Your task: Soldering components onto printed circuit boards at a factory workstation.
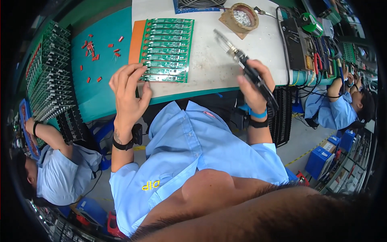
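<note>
A green circuit board panel point(167, 50), made up of several narrow strips, lies on the white work mat with an orange board point(137, 40) along its left side. My left hand point(131, 84) grips its near-left corner, fingertips on top and thumb at the near edge. In my right hand point(258, 86) is a soldering iron point(252, 72) with a black handle. Its metal tip points up and left, slightly blurred, to the right of the panel and apart from it.
Loose red components point(92, 50) lie on the teal mat at left, beside a rack of upright green boards point(50, 76). A round pot of silvery material point(242, 18) stands behind the iron. Tools and a green solder spool point(310, 24) are at right. Co-workers sit on both sides.
</note>
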`<act>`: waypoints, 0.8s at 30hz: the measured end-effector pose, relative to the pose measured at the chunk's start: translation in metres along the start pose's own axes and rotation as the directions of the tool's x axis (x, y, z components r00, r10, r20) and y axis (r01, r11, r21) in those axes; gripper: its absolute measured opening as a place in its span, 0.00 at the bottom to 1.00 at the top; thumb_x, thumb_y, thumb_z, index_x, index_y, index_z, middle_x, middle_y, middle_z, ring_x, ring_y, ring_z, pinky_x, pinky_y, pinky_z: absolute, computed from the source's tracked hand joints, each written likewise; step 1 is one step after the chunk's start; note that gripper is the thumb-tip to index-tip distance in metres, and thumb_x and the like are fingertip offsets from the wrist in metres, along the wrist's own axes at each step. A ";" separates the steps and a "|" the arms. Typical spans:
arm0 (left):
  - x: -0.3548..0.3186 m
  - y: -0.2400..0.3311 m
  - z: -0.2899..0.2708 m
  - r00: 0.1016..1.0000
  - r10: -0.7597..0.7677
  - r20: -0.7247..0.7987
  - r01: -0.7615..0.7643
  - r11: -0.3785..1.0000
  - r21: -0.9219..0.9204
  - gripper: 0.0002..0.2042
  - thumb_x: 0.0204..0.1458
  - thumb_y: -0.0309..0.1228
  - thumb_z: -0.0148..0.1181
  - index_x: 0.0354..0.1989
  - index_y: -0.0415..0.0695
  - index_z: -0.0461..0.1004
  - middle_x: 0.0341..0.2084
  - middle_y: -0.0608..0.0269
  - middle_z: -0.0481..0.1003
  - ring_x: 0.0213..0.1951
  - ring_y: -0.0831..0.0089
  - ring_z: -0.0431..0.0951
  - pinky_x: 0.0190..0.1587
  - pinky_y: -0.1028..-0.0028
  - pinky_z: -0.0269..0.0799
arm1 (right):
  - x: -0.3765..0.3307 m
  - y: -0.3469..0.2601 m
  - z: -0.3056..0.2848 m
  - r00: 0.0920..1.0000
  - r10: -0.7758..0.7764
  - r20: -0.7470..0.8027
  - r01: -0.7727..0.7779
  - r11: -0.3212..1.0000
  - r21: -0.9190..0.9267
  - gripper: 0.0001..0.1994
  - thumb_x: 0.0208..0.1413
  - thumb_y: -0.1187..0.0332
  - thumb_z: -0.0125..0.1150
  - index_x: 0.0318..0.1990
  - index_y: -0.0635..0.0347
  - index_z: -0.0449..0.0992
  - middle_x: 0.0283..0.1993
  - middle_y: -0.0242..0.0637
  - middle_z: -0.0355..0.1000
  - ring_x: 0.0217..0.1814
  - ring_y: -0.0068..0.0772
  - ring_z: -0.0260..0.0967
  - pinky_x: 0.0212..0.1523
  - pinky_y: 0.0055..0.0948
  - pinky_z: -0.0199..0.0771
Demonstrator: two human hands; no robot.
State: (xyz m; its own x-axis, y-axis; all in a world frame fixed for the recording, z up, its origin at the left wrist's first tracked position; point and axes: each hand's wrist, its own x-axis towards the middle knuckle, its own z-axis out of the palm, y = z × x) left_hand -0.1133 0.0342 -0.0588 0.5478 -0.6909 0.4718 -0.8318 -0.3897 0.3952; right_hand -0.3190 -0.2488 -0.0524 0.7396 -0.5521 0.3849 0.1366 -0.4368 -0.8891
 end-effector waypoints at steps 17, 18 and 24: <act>-0.004 -0.004 0.006 1.000 -0.016 0.007 0.017 0.998 -0.058 0.15 0.50 0.24 0.66 0.48 0.43 0.82 0.57 0.62 0.79 0.63 0.58 0.75 0.70 0.51 0.60 | -0.014 -0.034 0.024 0.930 -0.072 0.359 0.053 0.997 0.063 0.20 0.43 0.82 0.74 0.48 0.69 0.80 0.34 0.44 0.78 0.36 0.38 0.76 0.40 0.33 0.75; -0.004 -0.004 0.006 1.000 -0.017 0.006 0.018 0.998 -0.056 0.15 0.50 0.24 0.66 0.47 0.43 0.82 0.56 0.62 0.79 0.63 0.58 0.75 0.70 0.51 0.60 | -0.014 -0.033 0.024 0.929 -0.073 0.363 0.054 0.997 0.061 0.20 0.42 0.82 0.74 0.47 0.69 0.80 0.34 0.44 0.78 0.36 0.38 0.76 0.40 0.33 0.75; -0.004 -0.003 0.006 1.000 -0.020 0.011 0.020 0.999 -0.048 0.14 0.50 0.24 0.66 0.47 0.44 0.82 0.56 0.62 0.79 0.63 0.59 0.75 0.71 0.51 0.60 | -0.014 -0.032 0.024 0.930 -0.076 0.359 0.061 0.997 0.053 0.21 0.42 0.82 0.74 0.47 0.70 0.80 0.34 0.44 0.78 0.37 0.38 0.77 0.40 0.34 0.75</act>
State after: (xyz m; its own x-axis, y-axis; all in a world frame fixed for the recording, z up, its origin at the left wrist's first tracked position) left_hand -0.1138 0.0343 -0.0666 0.5632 -0.6897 0.4552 -0.8153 -0.3742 0.4418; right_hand -0.3180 -0.2105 -0.0351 0.9141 -0.2254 0.3371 0.2166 -0.4314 -0.8758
